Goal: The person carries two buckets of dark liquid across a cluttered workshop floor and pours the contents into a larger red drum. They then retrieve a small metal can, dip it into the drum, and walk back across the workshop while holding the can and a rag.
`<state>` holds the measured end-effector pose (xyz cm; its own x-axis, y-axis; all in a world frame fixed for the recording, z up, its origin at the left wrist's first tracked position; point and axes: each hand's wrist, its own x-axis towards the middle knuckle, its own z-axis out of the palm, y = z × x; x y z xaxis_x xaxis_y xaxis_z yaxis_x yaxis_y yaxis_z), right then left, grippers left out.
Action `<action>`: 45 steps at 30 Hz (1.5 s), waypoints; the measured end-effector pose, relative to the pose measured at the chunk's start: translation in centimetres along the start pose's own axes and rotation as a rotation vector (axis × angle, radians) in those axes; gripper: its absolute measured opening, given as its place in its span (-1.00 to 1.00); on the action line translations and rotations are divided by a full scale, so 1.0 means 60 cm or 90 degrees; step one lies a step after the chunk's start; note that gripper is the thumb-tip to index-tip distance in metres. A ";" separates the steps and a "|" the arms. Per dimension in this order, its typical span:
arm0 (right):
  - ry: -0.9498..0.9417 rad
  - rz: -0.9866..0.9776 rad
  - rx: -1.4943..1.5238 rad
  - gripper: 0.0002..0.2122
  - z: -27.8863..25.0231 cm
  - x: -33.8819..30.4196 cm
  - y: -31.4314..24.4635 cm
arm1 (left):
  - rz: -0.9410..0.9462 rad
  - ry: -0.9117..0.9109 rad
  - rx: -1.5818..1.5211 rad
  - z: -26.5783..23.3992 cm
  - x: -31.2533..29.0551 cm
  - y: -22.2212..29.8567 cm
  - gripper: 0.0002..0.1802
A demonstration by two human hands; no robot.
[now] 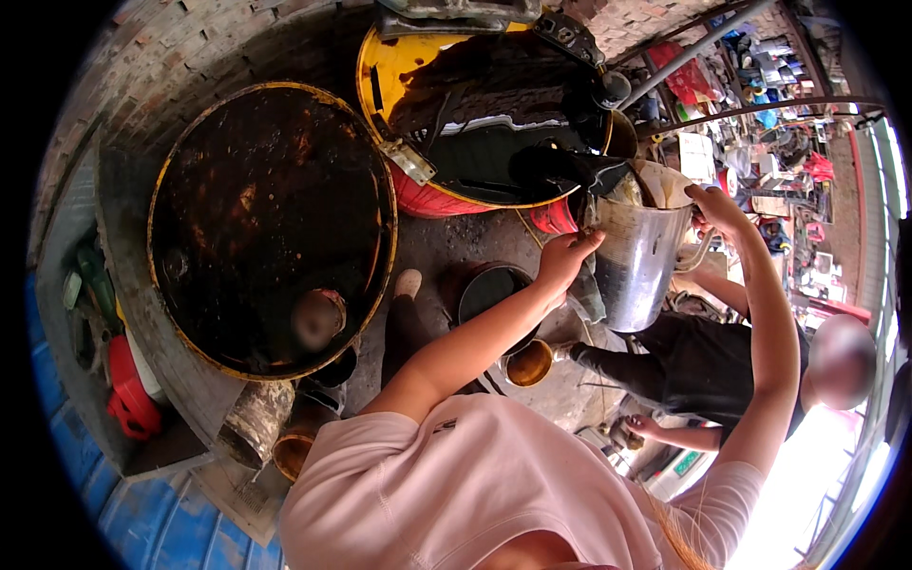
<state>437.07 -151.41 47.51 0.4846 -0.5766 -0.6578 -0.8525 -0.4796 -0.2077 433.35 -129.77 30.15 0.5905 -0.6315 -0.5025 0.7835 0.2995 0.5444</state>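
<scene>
A large metal jug (638, 271) with a side handle (701, 253) is held up in front of me, right of centre. My left hand (570, 256) is closed against its left side, thumb up near the rim. My right hand (717, 211) grips the rim on the right. A pale lining or cloth (665, 182) shows in the jug's mouth. Beside the mouth, a glossy black mass (560, 169) reaches over the yellow-rimmed drum (375, 71); whether it is liquid or a solid part, I cannot tell. Dark liquid lies in that drum.
A wide drum (391, 233) of dark liquid stands left. Between the drums and me are a dark bucket (494, 290) and a smaller can (528, 363). Another person in black (708, 366) is close on the right, one arm near the jug. A red container (133, 389) lies far left.
</scene>
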 end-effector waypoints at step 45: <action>-0.014 0.011 -0.170 -0.64 -0.003 0.016 -0.083 | -0.139 -0.036 -0.167 0.001 0.001 0.005 -0.50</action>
<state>441.84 -149.68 48.02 0.4640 -0.5729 -0.6756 -0.7773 -0.6291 -0.0003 433.64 -129.77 30.33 0.3975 -0.7377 -0.5456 0.9176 0.3221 0.2330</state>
